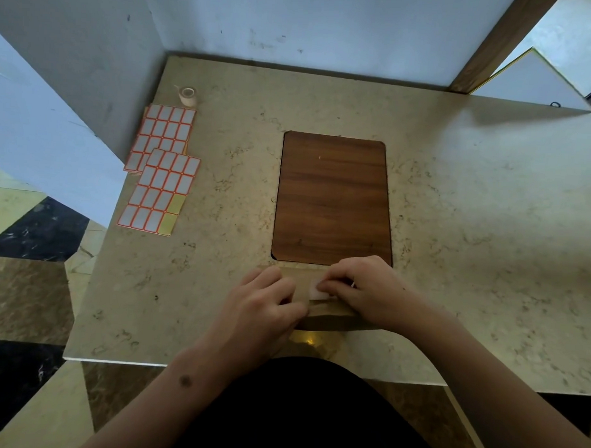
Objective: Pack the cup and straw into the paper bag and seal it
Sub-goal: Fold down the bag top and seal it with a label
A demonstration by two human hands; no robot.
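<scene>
A brown paper bag (321, 317) lies flat at the near edge of the table, its top flap folded over. My left hand (264, 303) presses on the bag's left part with bent fingers. My right hand (362, 290) rests on the right part, its fingertips pushing down a white sticker (315, 291) on the folded flap. Both hands cover much of the bag. No cup or straw shows outside the bag.
A dark wooden board (332, 198) is set into the beige stone table (488, 230) just beyond my hands. Two sheets of white labels with orange borders (162, 172) lie at the left, with a small tape roll (188, 96) behind them. White walls close the back.
</scene>
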